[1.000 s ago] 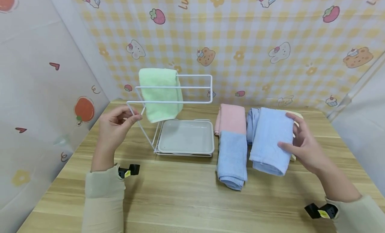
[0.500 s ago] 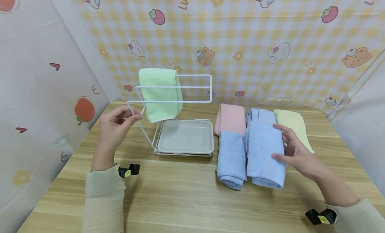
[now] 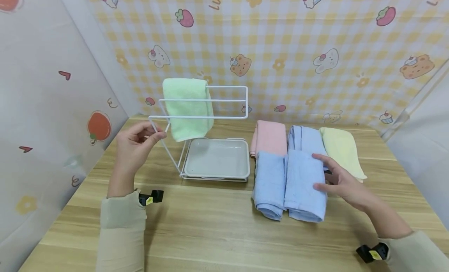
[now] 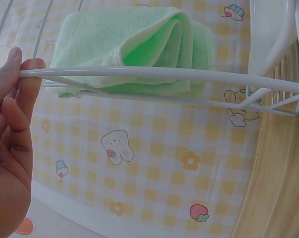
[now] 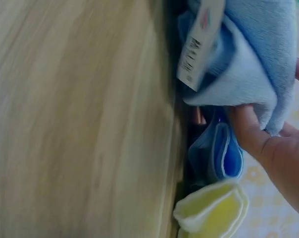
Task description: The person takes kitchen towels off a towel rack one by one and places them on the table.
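Observation:
My left hand (image 3: pixel 136 147) pinches the side wire of a white wire rack (image 3: pixel 228 117) between thumb and fingertips. A folded green towel (image 3: pixel 187 108) hangs over the rack's rear bar, its layered folds showing in the left wrist view. To the right, my right hand (image 3: pixel 345 186) grips the right edge of a folded light-blue towel (image 3: pixel 304 186), thumb near me and fingers on the far part. A white label (image 5: pixel 201 47) dangles from this towel in the right wrist view. The towel lies alongside another folded blue towel (image 3: pixel 270 186) on its left.
Behind the two front towels lie a folded pink towel (image 3: pixel 271 137), a third blue towel (image 3: pixel 306 137) and a pale yellow towel (image 3: pixel 342 151). A grey tray (image 3: pixel 217 157) sits in the rack's base. A checked cloth (image 3: pixel 280 42) covers the wall behind the wooden table (image 3: pixel 196 229).
My right hand has brought the blue towel left and toward me, up beside the other front blue towel, uncovering the yellow towel. The left hand stays on the rack.

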`<action>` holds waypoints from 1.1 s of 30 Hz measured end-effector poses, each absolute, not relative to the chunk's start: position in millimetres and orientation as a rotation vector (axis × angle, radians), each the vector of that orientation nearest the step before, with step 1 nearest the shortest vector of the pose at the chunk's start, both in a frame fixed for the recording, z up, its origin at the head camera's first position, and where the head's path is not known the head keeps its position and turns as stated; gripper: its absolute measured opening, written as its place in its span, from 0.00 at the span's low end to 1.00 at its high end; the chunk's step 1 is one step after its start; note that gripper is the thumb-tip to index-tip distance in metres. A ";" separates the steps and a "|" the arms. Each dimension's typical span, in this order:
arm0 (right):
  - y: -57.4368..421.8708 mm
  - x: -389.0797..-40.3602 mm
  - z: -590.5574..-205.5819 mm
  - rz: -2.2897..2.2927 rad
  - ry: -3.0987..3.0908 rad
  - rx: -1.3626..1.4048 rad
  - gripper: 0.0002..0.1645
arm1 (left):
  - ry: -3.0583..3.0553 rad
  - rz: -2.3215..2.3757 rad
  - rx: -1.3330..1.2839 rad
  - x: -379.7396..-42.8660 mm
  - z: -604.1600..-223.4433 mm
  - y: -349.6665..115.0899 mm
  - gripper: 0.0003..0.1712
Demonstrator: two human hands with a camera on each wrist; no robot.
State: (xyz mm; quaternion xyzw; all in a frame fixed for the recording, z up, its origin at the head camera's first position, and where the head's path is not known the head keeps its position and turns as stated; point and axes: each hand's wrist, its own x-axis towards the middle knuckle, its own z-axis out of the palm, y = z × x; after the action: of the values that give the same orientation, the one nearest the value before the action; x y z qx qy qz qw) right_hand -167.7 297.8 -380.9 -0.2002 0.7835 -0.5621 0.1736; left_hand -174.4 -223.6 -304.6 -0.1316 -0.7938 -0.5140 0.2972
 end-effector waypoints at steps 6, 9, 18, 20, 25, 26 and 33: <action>301.1 -170.5 -384.4 -1.428 2.349 -0.591 0.51 | -2.128 -1.347 -0.353 -175.9 -303.6 -225.2 0.05; 301.6 -170.9 -385.0 -1.341 2.457 -0.602 0.51 | -2.143 -1.340 -0.352 -176.6 -303.6 -225.5 0.05; 301.7 -169.9 -386.3 -1.228 2.681 -0.658 0.49 | -2.120 -1.370 -0.337 -177.0 -303.5 -223.7 0.04; 301.7 -170.0 -385.0 -1.209 2.718 -0.660 0.47 | -2.114 -1.377 -0.336 -176.1 -303.9 -223.3 0.04; 304.0 -172.0 -379.6 -1.174 2.809 -0.601 0.42 | -2.102 -1.389 -0.335 -175.4 -304.9 -222.8 0.04; 305.0 -172.7 -378.5 -1.177 2.822 -0.592 0.41 | -2.098 -1.389 -0.339 -175.6 -304.9 -222.8 0.04; 312.5 -178.7 -372.2 -1.260 2.882 -0.569 0.35 | -2.070 -1.379 -0.381 -175.6 -305.7 -223.0 0.04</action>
State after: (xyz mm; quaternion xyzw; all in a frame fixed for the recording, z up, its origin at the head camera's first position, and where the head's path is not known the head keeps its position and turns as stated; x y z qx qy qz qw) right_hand -178.7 312.5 -372.2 -0.1779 0.9013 -0.3940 -0.0274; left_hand -175.6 -223.0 -305.7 -0.1439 -0.7827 -0.5216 0.3076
